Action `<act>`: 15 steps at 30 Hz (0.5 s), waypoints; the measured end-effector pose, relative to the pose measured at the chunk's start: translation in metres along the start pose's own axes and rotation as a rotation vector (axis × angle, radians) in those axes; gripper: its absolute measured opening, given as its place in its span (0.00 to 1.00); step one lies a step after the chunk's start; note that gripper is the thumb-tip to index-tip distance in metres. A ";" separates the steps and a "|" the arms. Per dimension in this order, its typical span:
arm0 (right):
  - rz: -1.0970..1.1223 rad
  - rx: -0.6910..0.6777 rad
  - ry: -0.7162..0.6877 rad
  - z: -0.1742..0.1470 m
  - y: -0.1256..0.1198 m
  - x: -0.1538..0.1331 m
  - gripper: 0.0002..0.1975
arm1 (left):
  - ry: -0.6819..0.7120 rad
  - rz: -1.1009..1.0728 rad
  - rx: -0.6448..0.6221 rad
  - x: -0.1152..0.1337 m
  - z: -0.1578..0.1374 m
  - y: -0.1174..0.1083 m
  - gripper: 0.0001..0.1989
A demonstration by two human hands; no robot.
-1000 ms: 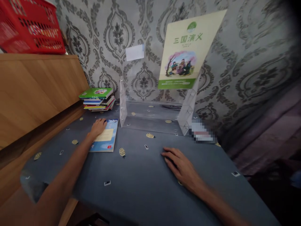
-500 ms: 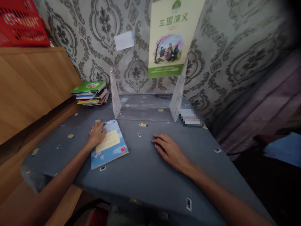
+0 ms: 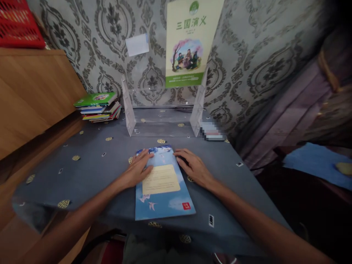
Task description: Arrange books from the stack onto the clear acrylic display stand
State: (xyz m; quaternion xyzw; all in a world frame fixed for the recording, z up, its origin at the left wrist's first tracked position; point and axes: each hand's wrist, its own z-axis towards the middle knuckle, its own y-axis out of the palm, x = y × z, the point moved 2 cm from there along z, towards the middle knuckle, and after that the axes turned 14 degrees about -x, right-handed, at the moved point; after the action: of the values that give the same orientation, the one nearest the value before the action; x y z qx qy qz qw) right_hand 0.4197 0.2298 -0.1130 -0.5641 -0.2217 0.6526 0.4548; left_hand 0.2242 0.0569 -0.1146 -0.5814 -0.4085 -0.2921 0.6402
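A blue book with a pale yellow text panel lies flat in front of me on the grey patterned tablecloth. My left hand rests over its upper left edge, fingers stretched out and thumb on the cover. At the upper right edge is my right hand, with fingers extended and slightly bent. Its fingertips are at the book's edge; whether they touch it I cannot tell. Behind the book stands a clear plastic rack.
A stack of books sits at the back left, beside a wooden cabinet bearing a red basket. A green and cream poster hangs above the rack. At the back right lies a blurred-out flat item.
My left hand has slid the book to the right and nearer to me, in front of the rack. The right hand has stayed nearly in place and is now beside the book. The view has shifted slightly.
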 end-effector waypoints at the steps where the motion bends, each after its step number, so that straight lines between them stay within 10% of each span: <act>1: -0.033 0.015 0.011 0.000 -0.001 0.000 0.15 | 0.032 0.073 -0.069 0.004 0.007 0.003 0.21; 15: -0.309 -0.265 0.081 0.021 0.018 -0.002 0.25 | -0.035 0.756 -0.175 0.015 0.045 0.025 0.27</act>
State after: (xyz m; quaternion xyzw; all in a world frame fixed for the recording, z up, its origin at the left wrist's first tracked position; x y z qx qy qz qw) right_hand 0.3940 0.2245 -0.1209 -0.6040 -0.3709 0.5169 0.4801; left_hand 0.2444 0.1064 -0.1141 -0.7483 -0.1496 -0.0594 0.6435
